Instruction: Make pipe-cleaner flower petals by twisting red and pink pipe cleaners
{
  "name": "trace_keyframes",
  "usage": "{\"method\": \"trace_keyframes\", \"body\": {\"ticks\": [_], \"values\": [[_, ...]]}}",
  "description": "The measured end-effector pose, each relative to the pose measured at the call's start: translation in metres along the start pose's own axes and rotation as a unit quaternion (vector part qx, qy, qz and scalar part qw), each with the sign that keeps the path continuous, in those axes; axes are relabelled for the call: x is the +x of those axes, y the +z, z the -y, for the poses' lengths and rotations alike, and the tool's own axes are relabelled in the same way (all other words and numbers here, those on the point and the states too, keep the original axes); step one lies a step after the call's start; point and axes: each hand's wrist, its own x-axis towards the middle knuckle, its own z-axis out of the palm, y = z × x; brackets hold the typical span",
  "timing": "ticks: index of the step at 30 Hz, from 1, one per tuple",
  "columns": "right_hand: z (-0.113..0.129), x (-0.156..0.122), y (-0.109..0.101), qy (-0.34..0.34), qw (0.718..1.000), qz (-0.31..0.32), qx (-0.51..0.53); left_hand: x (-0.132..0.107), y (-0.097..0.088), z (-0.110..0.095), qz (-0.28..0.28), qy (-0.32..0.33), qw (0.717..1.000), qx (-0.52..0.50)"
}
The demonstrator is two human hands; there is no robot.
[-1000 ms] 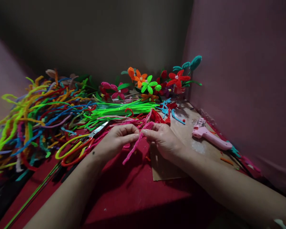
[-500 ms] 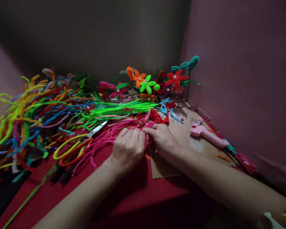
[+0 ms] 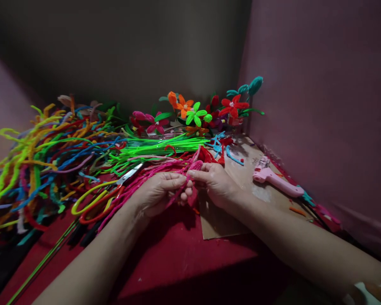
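My left hand [image 3: 160, 192] is curled round a pink pipe cleaner [image 3: 184, 186], fingers closed on it just above the red table [image 3: 178, 262]. My right hand [image 3: 216, 182] pinches the upper end of the same pink piece between thumb and forefinger. The two hands touch at the fingertips. More pink pipe cleaners [image 3: 146, 174] lie spread just behind and left of my left hand.
A heap of many-coloured pipe cleaners [image 3: 41, 156] fills the left. Scissors [image 3: 104, 192] with yellow and orange handles lie left of my hands. A cardboard sheet [image 3: 241, 182] carries a pink glue gun [image 3: 274, 178]. Finished pipe-cleaner flowers [image 3: 197, 112] stand in the back corner by the walls.
My left hand first rolled palm-down over the pink piece, then turned back palm-side inward and curled round it. The dangling pink end is now gathered in. My right hand barely moved.
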Motion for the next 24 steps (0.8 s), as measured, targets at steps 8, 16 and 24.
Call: {"method": "trace_keyframes", "body": {"ticks": [8,16,24], "values": [[0.000,-0.002,0.004,-0.017,0.991,-0.118,-0.061,-0.004,0.020,0.015,-0.219,0.247,0.805,0.493],[-0.001,0.000,0.000,-0.032,0.999,-0.020,0.014,-0.006,0.025,0.007,-0.129,0.150,0.945,0.260],[-0.002,-0.005,0.003,-0.001,1.000,0.000,-0.029,-0.006,0.025,0.012,-0.021,0.122,0.988,0.094]]}}
